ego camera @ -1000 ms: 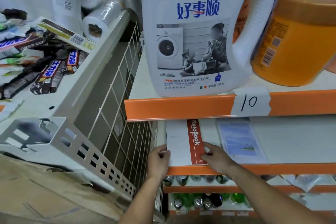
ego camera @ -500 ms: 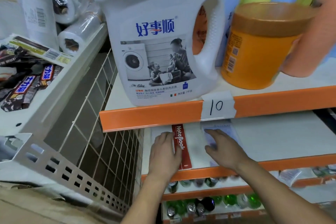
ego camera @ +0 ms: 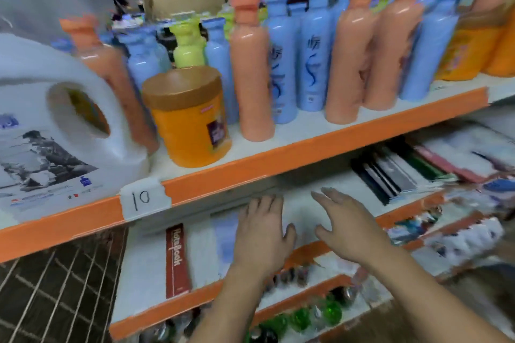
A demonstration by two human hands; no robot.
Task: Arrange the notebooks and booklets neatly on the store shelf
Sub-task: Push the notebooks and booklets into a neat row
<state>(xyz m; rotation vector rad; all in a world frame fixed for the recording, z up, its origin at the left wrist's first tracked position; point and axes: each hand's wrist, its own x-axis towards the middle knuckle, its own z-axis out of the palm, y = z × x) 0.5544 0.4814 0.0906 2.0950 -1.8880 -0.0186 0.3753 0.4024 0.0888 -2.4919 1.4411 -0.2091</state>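
Note:
A white notebook with a red "NoteBook" spine strip (ego camera: 177, 259) lies flat at the left end of the orange-edged shelf (ego camera: 178, 306). Beside it on the right lies a pale blue booklet (ego camera: 224, 231). My left hand (ego camera: 260, 234) rests flat with straight fingers on that booklet's right part. My right hand (ego camera: 347, 227) hovers open over the bare white shelf just to the right and holds nothing. Farther right a fanned pile of dark, green and pink notebooks (ego camera: 404, 172) lies askew. The picture is blurred by motion.
The shelf above carries a white detergent jug (ego camera: 55, 133), an orange jar (ego camera: 192, 120) and several blue and salmon bottles (ego camera: 281, 64). A "10" tag (ego camera: 142, 199) sticks to its orange edge. Green bottles (ego camera: 306, 315) stand below. A wire grid (ego camera: 55, 295) closes the left side.
The view has swung right and up. Both hands have slid right along the shelf: the left left the red-strip notebook for the blue booklet, the right moved off the booklet over bare shelf.

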